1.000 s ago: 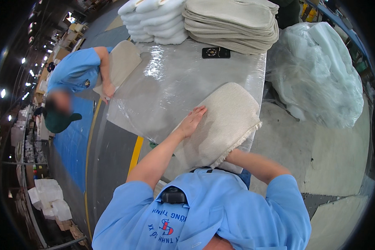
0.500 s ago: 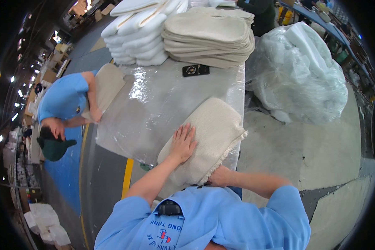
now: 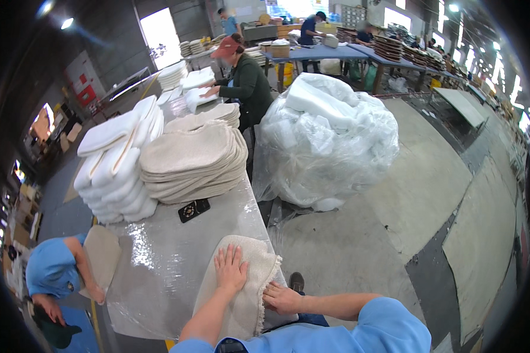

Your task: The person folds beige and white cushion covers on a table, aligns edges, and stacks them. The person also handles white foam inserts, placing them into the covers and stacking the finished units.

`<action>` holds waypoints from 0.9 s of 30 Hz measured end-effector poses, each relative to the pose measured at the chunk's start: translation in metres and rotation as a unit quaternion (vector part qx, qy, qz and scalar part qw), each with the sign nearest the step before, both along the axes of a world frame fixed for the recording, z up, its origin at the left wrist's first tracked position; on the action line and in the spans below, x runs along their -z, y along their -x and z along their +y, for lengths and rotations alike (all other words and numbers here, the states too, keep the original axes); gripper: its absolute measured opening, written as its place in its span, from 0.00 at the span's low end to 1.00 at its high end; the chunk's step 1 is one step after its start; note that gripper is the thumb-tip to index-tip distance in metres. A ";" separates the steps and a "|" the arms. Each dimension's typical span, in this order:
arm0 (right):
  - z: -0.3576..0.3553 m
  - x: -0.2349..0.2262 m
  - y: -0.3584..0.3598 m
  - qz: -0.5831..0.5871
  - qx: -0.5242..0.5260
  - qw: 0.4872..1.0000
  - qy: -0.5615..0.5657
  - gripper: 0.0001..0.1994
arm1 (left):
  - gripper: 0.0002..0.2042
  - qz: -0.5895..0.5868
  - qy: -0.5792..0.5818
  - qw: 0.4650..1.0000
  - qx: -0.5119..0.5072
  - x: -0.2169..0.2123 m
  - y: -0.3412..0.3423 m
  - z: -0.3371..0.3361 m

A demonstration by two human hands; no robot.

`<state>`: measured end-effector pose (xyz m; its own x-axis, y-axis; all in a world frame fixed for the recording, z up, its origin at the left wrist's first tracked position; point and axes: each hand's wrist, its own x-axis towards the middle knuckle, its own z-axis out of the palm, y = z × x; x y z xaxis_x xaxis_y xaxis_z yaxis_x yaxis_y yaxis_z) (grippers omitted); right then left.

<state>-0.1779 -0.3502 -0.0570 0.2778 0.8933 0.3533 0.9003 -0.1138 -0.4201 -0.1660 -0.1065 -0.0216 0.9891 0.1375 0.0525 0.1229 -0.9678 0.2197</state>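
A beige woven cushion cover (image 3: 241,265) with a frayed edge lies at the near right corner of the table. My left hand (image 3: 231,272) rests flat on top of it, fingers spread. At the frayed side, my right hand (image 3: 281,297) has its fingers closed on the edge, the fingertips partly hidden by the fabric. Farther back stand a stack of similar beige covers (image 3: 185,156) and, to its left, a pile of folded white padding (image 3: 115,165). A black phone (image 3: 194,210) lies in front of the beige stack.
The table (image 3: 159,265) is covered in shiny plastic film. A large plastic bag (image 3: 330,147) of white stuffing stands on the floor to its right. A co-worker in blue (image 3: 53,267) handles a beige piece at the left; a person in dark green (image 3: 250,88) works with white pieces beyond.
My view has tilted up, showing more of the hall. My right hand, formerly half hidden under the frayed edge, now shows more beside it. My left hand stays flat on the cover.
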 end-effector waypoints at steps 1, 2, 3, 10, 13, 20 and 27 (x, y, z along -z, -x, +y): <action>0.002 0.001 0.004 0.015 -0.003 1.000 0.017 0.19 | 0.34 0.001 -0.003 1.000 -0.005 0.000 0.005 0.002; 0.004 0.001 0.006 0.029 -0.008 0.999 0.034 0.18 | 0.34 0.019 0.021 1.000 -0.009 -0.001 0.012 0.007; 0.005 0.003 0.006 0.042 -0.008 0.998 0.052 0.18 | 0.36 0.035 0.046 0.998 -0.010 -0.006 0.012 0.009; 0.005 0.015 0.004 0.051 -0.006 0.999 -0.016 0.12 | 0.51 0.095 0.255 0.961 0.059 -0.023 0.095 -0.051; 0.007 0.007 0.002 0.052 -0.038 0.995 0.075 0.13 | 0.50 0.065 0.048 0.996 0.042 -0.031 0.113 -0.067; 0.023 -0.006 -0.002 -0.014 -0.058 0.998 -0.016 0.27 | 0.15 -0.008 0.112 0.993 -0.038 -0.037 0.113 -0.041; 0.032 -0.001 -0.007 -0.041 -0.073 0.994 -0.072 0.20 | 0.10 -0.085 0.110 0.990 -0.013 -0.045 0.107 -0.041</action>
<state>-0.1712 -0.3181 -0.0562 0.1142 0.8608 0.4959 0.9351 0.0754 -0.3462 -0.2734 -0.1470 0.0236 0.9648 0.1885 0.1834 0.0895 -0.8911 0.4450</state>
